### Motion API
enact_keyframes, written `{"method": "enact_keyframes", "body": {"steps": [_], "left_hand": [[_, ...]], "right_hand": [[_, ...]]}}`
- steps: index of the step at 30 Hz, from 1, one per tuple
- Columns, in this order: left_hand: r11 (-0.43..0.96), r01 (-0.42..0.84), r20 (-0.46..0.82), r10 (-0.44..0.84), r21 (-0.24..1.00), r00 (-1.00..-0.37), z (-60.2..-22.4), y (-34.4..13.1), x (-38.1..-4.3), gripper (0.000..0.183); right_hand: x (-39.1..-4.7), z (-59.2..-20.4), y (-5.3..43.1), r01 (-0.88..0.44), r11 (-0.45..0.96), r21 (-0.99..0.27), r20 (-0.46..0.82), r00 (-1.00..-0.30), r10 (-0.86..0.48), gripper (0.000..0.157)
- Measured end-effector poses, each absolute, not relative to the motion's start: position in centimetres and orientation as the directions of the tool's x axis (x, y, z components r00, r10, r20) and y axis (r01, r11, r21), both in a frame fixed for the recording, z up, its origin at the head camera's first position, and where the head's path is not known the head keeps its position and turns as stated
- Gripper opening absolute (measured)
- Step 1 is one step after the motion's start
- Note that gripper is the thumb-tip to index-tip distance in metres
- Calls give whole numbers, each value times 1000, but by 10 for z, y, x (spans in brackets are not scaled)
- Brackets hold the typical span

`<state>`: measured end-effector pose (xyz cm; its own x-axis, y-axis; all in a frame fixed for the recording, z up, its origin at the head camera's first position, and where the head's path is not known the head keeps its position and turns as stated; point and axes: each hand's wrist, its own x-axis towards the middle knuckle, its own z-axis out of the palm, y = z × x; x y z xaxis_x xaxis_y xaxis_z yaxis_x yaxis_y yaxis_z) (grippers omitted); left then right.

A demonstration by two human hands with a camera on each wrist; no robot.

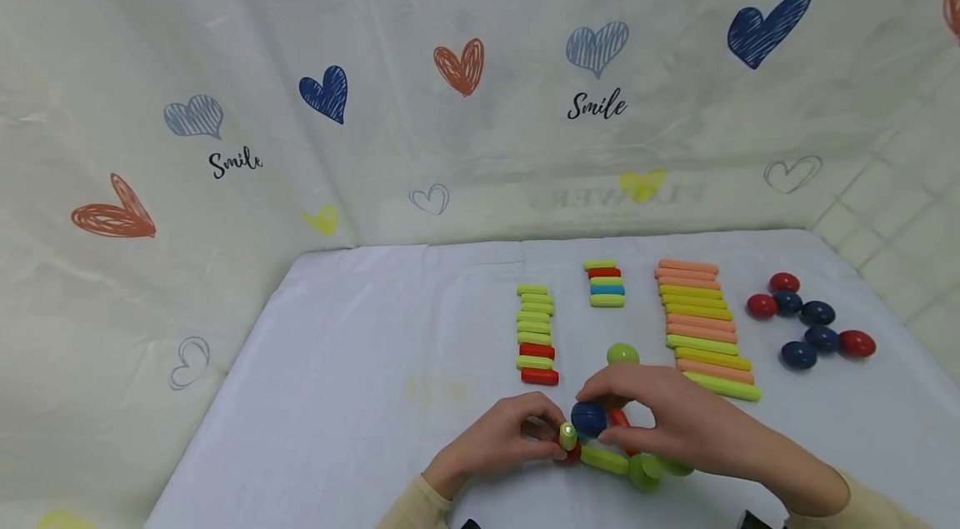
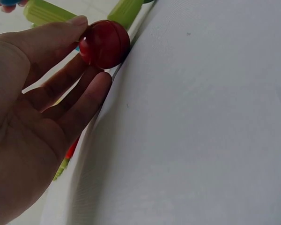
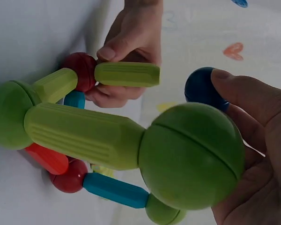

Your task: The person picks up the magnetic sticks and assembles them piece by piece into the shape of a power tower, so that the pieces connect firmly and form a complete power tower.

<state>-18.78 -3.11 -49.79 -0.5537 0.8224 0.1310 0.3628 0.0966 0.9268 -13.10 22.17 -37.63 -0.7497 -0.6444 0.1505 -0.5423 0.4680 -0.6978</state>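
Observation:
A small frame of magnetic rods and balls stands on the white-covered table (image 1: 337, 429). My left hand (image 1: 498, 433) pinches a red ball (image 2: 104, 44) at its base, thumb on one side and fingers on the other. From that ball a yellow-green rod (image 3: 127, 74) stands upright. My right hand (image 1: 678, 412) holds a dark blue ball (image 3: 205, 88) by thumb and fingertips, just off the rod's free end in the right wrist view. Another upright rod (image 3: 84, 136) carries a large green ball (image 3: 192, 157). A blue rod (image 3: 116, 190) bears a further green ball (image 1: 623, 354).
Short rods (image 1: 535, 327) lie in a column ahead, with a smaller group (image 1: 607, 290) beyond. Longer pink, yellow and green rods (image 1: 701, 321) are lined up to the right. Loose red and dark blue balls (image 1: 817, 312) lie farther right. A heart-printed curtain (image 1: 510, 137) hangs behind.

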Motion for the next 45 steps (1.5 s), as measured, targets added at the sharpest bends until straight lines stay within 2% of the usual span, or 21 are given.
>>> {"method": "enact_keyframes", "body": {"steps": [14, 18, 22, 25, 28, 31, 37, 45], "left_hand": [[93, 369, 138, 821, 925, -553, -498, -30, -189, 27], [99, 360, 127, 824, 928, -552, -498, -30, -188, 27], [111, 351, 110, 826, 930, -553, -497, -30, -188, 27], [123, 353, 102, 824, 928, -557, -496, -30, -188, 26], [130, 354, 98, 824, 926, -558, -494, -30, -187, 26], [133, 359, 98, 824, 924, -558, -492, -30, -187, 26], [158, 377, 89, 823, 913, -561, -493, -27, -186, 29], [176, 413, 92, 829, 894, -551, -493, -26, -186, 28]], "right_hand": [[-136, -382, 207, -503, 541, -674, 34, -753, -658, 30], [-132, -380, 213, -513, 549, -660, 62, -765, -641, 32], [-128, -373, 229, -520, 629, -577, 154, -826, -542, 30], [-128, -370, 250, -473, 754, -456, 229, -881, -414, 31], [-128, -379, 278, -397, 854, -336, 286, -907, -309, 36], [-129, -396, 309, -301, 911, -280, 228, -943, -242, 36], [-132, -438, 351, -149, 957, -249, -20, -987, -159, 32], [-135, -458, 348, -140, 971, -196, -62, -986, -155, 32]]}}
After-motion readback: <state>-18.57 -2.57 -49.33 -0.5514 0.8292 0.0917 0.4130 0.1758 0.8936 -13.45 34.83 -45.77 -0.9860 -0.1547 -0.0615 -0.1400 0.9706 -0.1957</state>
